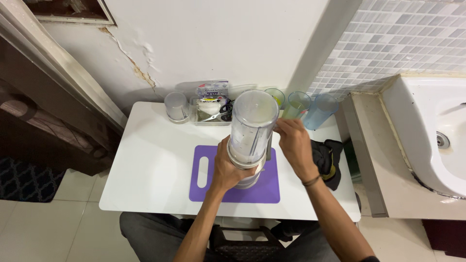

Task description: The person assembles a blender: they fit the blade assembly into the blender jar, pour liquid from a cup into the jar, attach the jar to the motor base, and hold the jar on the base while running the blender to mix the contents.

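Note:
A tall clear blender jar (253,120) stands on its white base on a purple cutting board (213,165) in the middle of a small white table (150,160). My left hand (230,167) wraps around the lower collar of the jar, just above the base. My right hand (294,143) is on the jar's right side, its fingers at the handle near the top. The jar looks mostly empty, with a little pale residue inside.
At the table's back stand a small clear lidded cup (176,106), a clear tray (211,112) with scissors and packets, and three tinted tumblers (300,106). A black cloth (328,156) lies at the right edge. A white sink (437,136) is on the right.

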`<act>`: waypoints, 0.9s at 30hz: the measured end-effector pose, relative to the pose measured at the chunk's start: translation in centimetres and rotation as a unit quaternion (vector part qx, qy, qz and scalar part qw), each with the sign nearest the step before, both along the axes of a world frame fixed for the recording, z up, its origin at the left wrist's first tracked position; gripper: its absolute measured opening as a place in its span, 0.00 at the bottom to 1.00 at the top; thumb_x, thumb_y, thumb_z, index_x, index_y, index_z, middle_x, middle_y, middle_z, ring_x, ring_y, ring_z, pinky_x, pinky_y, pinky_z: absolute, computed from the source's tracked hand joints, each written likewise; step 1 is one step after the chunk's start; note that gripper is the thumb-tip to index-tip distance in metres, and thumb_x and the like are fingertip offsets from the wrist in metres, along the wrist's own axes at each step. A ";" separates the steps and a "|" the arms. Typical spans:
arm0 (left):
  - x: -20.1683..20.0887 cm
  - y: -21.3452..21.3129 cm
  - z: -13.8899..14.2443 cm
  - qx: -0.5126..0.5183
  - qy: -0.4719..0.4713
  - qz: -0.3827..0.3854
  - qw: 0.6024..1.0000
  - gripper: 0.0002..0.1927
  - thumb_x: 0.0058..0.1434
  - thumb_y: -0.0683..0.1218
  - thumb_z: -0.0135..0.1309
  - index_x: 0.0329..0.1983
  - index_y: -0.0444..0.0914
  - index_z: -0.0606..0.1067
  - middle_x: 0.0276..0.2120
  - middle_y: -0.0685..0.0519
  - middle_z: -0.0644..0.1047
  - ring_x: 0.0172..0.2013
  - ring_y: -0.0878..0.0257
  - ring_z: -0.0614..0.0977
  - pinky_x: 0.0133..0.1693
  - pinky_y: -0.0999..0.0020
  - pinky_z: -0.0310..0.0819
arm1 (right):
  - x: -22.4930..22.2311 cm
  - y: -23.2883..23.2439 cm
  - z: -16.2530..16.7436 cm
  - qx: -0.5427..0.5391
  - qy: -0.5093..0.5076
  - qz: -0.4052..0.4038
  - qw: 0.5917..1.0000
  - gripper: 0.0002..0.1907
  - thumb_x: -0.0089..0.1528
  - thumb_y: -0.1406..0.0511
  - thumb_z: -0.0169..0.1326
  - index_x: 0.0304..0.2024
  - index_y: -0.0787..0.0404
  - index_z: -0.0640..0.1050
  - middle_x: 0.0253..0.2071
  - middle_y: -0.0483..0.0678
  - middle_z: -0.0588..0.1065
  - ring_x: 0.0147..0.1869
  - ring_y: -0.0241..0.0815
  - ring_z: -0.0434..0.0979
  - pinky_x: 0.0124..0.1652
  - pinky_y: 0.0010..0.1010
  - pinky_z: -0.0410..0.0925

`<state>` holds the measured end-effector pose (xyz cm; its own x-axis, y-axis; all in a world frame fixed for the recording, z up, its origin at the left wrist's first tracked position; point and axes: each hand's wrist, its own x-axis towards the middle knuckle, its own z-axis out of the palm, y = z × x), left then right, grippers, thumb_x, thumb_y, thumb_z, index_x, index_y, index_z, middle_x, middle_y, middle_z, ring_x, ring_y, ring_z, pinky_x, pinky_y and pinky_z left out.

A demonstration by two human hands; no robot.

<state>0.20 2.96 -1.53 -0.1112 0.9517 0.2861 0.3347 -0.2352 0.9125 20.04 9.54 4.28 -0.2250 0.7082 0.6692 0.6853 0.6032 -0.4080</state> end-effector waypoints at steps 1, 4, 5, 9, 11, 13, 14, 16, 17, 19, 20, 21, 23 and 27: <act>0.0 0.0 -0.1 0.000 0.001 0.002 1.000 0.54 0.37 0.56 0.73 0.66 0.35 0.63 0.57 0.41 0.72 0.57 0.47 0.78 0.56 0.52 0.77 | -0.1 0.6 -1.3 0.001 -0.002 -0.006 1.000 0.09 0.57 0.76 0.57 0.40 0.67 0.81 0.42 0.55 0.81 0.47 0.57 0.77 0.45 0.43 0.73; 0.1 0.0 -0.2 0.011 0.006 0.008 1.000 0.53 0.38 0.56 0.74 0.66 0.35 0.64 0.57 0.41 0.72 0.57 0.46 0.78 0.55 0.52 0.77 | -0.8 2.0 -5.0 -0.009 -0.002 -0.015 1.000 0.07 0.57 0.78 0.55 0.37 0.68 0.80 0.43 0.57 0.80 0.47 0.60 0.77 0.46 0.45 0.72; 0.2 -0.1 -0.2 0.018 0.008 0.011 1.000 0.53 0.38 0.56 0.74 0.66 0.35 0.64 0.56 0.41 0.72 0.57 0.46 0.78 0.55 0.52 0.76 | -1.0 2.0 -6.2 -0.025 0.002 -0.013 1.000 0.08 0.57 0.78 0.54 0.37 0.68 0.80 0.43 0.58 0.79 0.47 0.60 0.77 0.46 0.45 0.72; 0.2 -0.1 -0.3 0.039 0.003 0.015 0.999 0.52 0.38 0.56 0.74 0.65 0.35 0.65 0.56 0.41 0.73 0.56 0.46 0.79 0.55 0.52 0.76 | -1.1 -0.9 -9.6 -0.094 -0.007 0.003 0.996 0.15 0.52 0.78 0.54 0.43 0.70 0.79 0.43 0.61 0.78 0.47 0.65 0.75 0.45 0.49 0.71; 0.3 -0.2 -0.4 0.034 0.009 0.020 0.999 0.52 0.38 0.55 0.74 0.65 0.35 0.65 0.55 0.40 0.73 0.55 0.45 0.78 0.54 0.51 0.76 | -0.8 -3.5 -10.8 -0.104 0.016 -0.012 0.994 0.18 0.53 0.79 0.52 0.47 0.72 0.78 0.43 0.63 0.76 0.44 0.65 0.75 0.43 0.49 0.70; 0.2 0.0 -0.4 0.044 0.014 0.024 0.999 0.52 0.38 0.56 0.74 0.65 0.35 0.64 0.55 0.40 0.73 0.55 0.45 0.78 0.54 0.51 0.76 | -0.3 -5.8 -11.3 -0.156 -0.054 -0.017 0.986 0.07 0.56 0.77 0.54 0.37 0.69 0.78 0.41 0.60 0.79 0.45 0.60 0.77 0.45 0.46 0.73; 0.2 -0.1 -0.4 0.050 0.016 0.023 0.998 0.51 0.39 0.56 0.74 0.65 0.35 0.64 0.55 0.40 0.73 0.55 0.45 0.79 0.54 0.52 0.77 | -0.1 -7.3 -11.3 -0.166 -0.056 -0.006 0.985 0.08 0.57 0.77 0.53 0.39 0.70 0.79 0.42 0.60 0.79 0.44 0.59 0.78 0.43 0.44 0.74; 0.3 0.0 -0.5 0.052 0.020 0.023 0.998 0.51 0.40 0.56 0.74 0.65 0.34 0.64 0.55 0.40 0.73 0.55 0.45 0.79 0.53 0.52 0.77 | 0.7 -9.6 -10.6 -0.179 -0.062 0.012 0.982 0.10 0.61 0.76 0.51 0.44 0.71 0.79 0.42 0.60 0.79 0.41 0.55 0.80 0.39 0.40 0.76; 0.3 -0.1 -0.4 0.046 0.024 0.023 0.998 0.51 0.40 0.56 0.74 0.65 0.34 0.64 0.55 0.40 0.73 0.55 0.45 0.79 0.53 0.52 0.77 | 1.2 -10.5 -10.1 -0.192 -0.064 0.011 0.979 0.11 0.61 0.75 0.52 0.45 0.70 0.80 0.42 0.60 0.79 0.41 0.55 0.80 0.39 0.40 0.76; 0.4 -0.3 -0.4 0.030 0.023 0.021 0.999 0.52 0.40 0.56 0.74 0.65 0.34 0.64 0.55 0.40 0.72 0.55 0.45 0.78 0.53 0.52 0.77 | 2.0 -12.2 -9.0 -0.222 -0.070 0.011 0.972 0.12 0.61 0.73 0.55 0.46 0.70 0.81 0.43 0.61 0.80 0.41 0.54 0.81 0.38 0.39 0.76; 0.4 -0.3 -0.4 0.022 0.019 0.018 0.999 0.52 0.39 0.56 0.74 0.65 0.35 0.64 0.55 0.40 0.72 0.55 0.45 0.79 0.53 0.52 0.77 | 2.3 -12.5 -8.5 -0.237 -0.061 0.023 0.969 0.13 0.60 0.74 0.55 0.47 0.69 0.81 0.44 0.60 0.80 0.42 0.53 0.82 0.39 0.36 0.78; 0.4 -0.3 -0.3 0.017 0.016 0.016 1.000 0.52 0.39 0.56 0.74 0.65 0.35 0.64 0.56 0.40 0.72 0.55 0.46 0.79 0.53 0.52 0.77 | 2.9 -12.8 -7.9 -0.250 -0.052 0.036 0.966 0.14 0.59 0.75 0.54 0.48 0.68 0.81 0.45 0.60 0.80 0.43 0.52 0.82 0.41 0.33 0.79; 0.3 -0.3 -0.3 0.000 0.005 0.010 1.000 0.53 0.38 0.56 0.73 0.66 0.35 0.63 0.56 0.41 0.71 0.56 0.46 0.79 0.54 0.52 0.78 | 3.8 -13.0 -6.5 -0.260 -0.024 0.058 0.964 0.15 0.59 0.76 0.54 0.48 0.67 0.81 0.46 0.59 0.81 0.43 0.49 0.84 0.42 0.29 0.79; 0.2 0.1 -0.2 -0.029 0.034 0.015 0.999 0.57 0.33 0.56 0.75 0.66 0.35 0.62 0.56 0.40 0.71 0.56 0.45 0.78 0.54 0.51 0.77 | 4.6 -11.9 -3.1 -0.220 0.018 0.065 0.973 0.14 0.61 0.77 0.54 0.48 0.64 0.82 0.47 0.58 0.81 0.43 0.47 0.85 0.39 0.25 0.77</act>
<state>0.35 3.03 -1.69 -0.1214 0.9635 0.2385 0.4026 -0.1719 0.8991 24.61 -2.33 1.22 -0.3143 0.8949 0.3167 0.5946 0.4456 -0.6692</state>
